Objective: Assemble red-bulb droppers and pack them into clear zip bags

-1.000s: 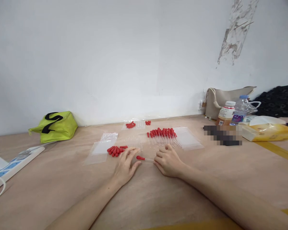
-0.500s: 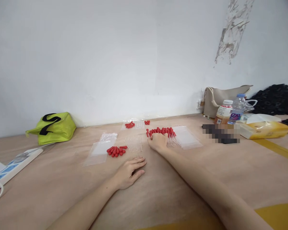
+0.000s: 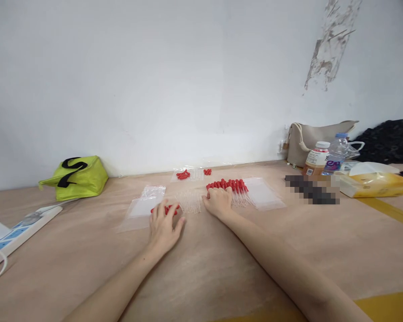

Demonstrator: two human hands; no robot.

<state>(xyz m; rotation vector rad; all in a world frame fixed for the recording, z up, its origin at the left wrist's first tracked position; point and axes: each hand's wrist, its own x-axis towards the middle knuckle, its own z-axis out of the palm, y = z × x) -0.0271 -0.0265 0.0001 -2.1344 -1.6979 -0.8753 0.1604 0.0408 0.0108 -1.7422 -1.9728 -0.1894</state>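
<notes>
left hand: palm down on table, fingers spread flat over the red bulbs; fingertips on the pile, nothing pinched, hand open
right hand: knuckles up, fingers curled under, resting at near ends of the droppers; can't tell if it grips one, fingertips hidden
red bulbs: small loose pile, mid table, partly under left fingers, just right of the bags
droppers: row of finished ones, red caps pointing to wall, glass stems toward person; lie beside clear sheet on their right
glass tubes: bare clear tubes, small bunch between the two hands, near right thumb, hard to count
bags: clear zip bags, flat, left of bulb pile, touching it
far bag: clear, by wall, a few red bulbs on it; more red bits just right
green bag: lime, black handle, left by wall
power strip: white, far left, cable off the edge
beige bag: right, against wall
bottles: two, in front of beige bag
tissue pack: yellow, far right
black pile: far right by wall
blurred patch: pixelated, can't tell what
</notes>
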